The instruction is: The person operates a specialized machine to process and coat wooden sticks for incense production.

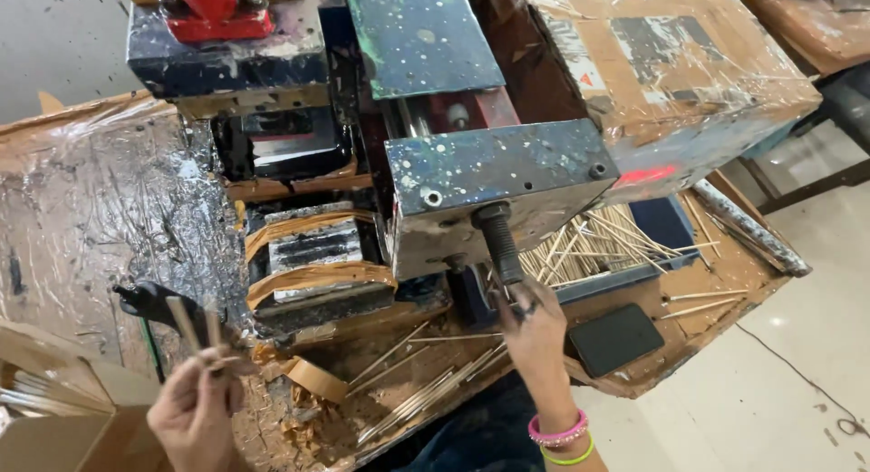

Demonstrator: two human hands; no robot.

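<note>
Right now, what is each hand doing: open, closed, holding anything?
Left hand: closed on a few thin sticks.
Right hand: fingers at the black handle; grip cannot be told.

Single view only, head-worn camera, looking steeply down and forward over a cluttered workbench (82,218) from the person's standing or seated spot at the bottom edge. Close range: the paint-spattered machine (489,178) fills the upper centre of the frame, cut off at the top. Left hand (195,413) enters at lower left, right hand (535,332) with its wrist at lower centre-right, both partly cropped by the bottom edge. Frame is tilted, bench edge running diagonally toward lower right, with pale floor (797,372) showing at right and upper left. No second view, so no overlap to report.
</note>
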